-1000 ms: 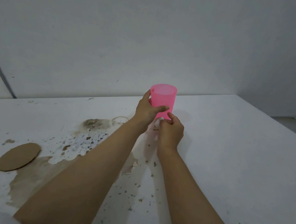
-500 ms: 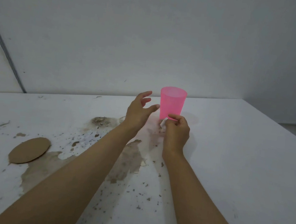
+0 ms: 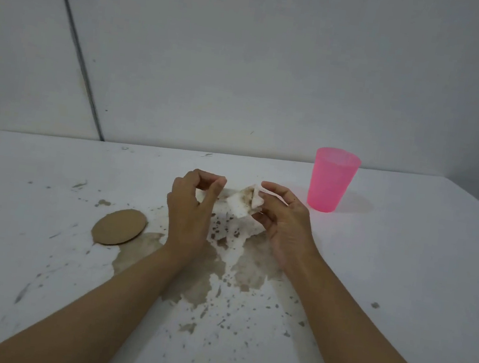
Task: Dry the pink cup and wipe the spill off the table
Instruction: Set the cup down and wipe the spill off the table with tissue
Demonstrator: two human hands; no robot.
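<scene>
The pink cup [image 3: 333, 180] stands upright on the white table [image 3: 402, 279], to the right of both hands and apart from them. My right hand [image 3: 283, 222] pinches a small white tissue [image 3: 244, 202] stained brown, held just above the table. My left hand [image 3: 190, 208] hovers beside the tissue with curled fingers that hold nothing; thumb and forefinger are close together. A brown spill [image 3: 196, 270] with many splatters spreads over the table under and in front of my hands.
A round brown cardboard coaster [image 3: 119, 226] lies flat on the table left of the spill, touching its edge. A grey wall [image 3: 248, 60] rises behind the table. The table's right edge runs past the cup.
My left hand let go of the cup, which now stands alone on the table. Both hands drew back from it over the spill, the right still holding the tissue.
</scene>
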